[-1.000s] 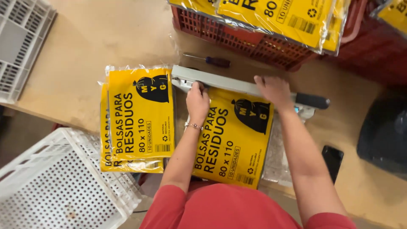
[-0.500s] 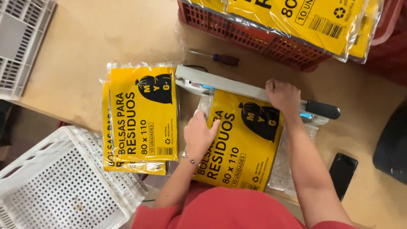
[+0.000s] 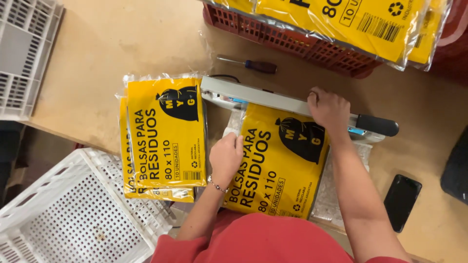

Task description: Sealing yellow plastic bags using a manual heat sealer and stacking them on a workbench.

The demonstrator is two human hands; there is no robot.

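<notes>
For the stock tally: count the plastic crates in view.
3. A white crate sits at lower left beside the table, a grey-white crate at upper left on the table edge, and a red crate at the top under yellow packs. Others may lie out of frame.

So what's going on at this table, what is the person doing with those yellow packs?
A person in a red top works at a wooden table. The right hand presses on the grey arm of a heat sealer, whose black handle sticks out to the right. The left hand rests on a yellow pack of bags tucked under that arm. A stack of like packs lies to the left, beside a white crate.
</notes>
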